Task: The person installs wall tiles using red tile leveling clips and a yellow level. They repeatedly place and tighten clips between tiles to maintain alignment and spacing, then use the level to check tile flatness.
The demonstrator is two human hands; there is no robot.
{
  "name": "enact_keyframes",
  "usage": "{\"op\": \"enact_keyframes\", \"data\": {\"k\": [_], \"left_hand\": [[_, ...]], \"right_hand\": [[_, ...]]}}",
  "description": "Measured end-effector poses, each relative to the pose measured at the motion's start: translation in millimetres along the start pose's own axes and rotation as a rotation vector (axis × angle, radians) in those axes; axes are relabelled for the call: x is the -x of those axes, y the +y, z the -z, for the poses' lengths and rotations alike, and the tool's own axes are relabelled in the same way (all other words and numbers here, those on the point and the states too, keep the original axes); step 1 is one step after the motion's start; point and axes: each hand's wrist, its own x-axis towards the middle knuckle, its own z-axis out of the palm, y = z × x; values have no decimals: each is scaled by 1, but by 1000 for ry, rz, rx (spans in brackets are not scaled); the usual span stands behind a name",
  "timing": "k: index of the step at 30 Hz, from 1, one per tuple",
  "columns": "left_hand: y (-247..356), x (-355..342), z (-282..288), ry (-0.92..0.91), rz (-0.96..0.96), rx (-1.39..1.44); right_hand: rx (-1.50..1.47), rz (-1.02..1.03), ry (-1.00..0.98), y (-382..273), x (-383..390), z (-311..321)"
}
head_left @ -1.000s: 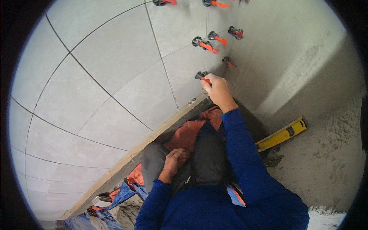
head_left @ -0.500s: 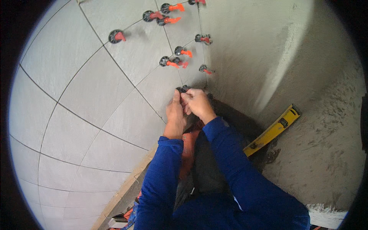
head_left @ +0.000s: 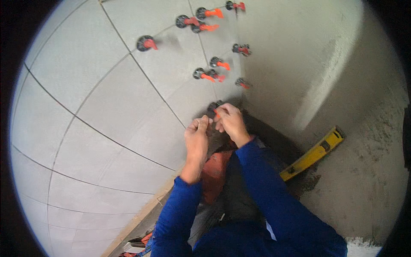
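My right hand (head_left: 233, 123) has its fingertips closed on the orange handle of a tile leveling clip (head_left: 212, 108), whose black round base sits against the grey tiles. Just below and left of it, my left hand (head_left: 196, 139) is pinched, thumb against fingers; whatever it may hold is too small to make out. Above my hands, a leveling clip with an orange handle (head_left: 199, 73) stands at a joint beside another clip (head_left: 220, 63). Along the corner sits a smaller clip (head_left: 242, 82).
Grey tiles (head_left: 117, 98) with dark joints cover the left side. A rough plastered wall (head_left: 282, 55) rises on the right. A yellow spirit level (head_left: 312, 155) leans at the lower right. A wooden strip (head_left: 143, 212) borders the tiles, near an orange-red object (head_left: 214, 175) between my arms.
My left hand has drawn down and away from the clip. My right hand stays at it, and its orange handle now shows. The whole view has shifted slightly.
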Motion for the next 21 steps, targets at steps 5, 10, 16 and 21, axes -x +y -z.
{"op": "enact_keyframes", "data": {"k": [5,10,16,21], "left_hand": [[174,27,57,206,-1001,-432],[313,-5,92,425,-1567,-997],[314,-21,91,373,-1609,-1093],[313,-29,111,387,-1605,-1191]], "right_hand": [[590,551,196,8,2,-5],[867,549,221,3,1,-5],[250,-22,-58,-14,0,-1],[178,35,-111,-11,-5,5]]}}
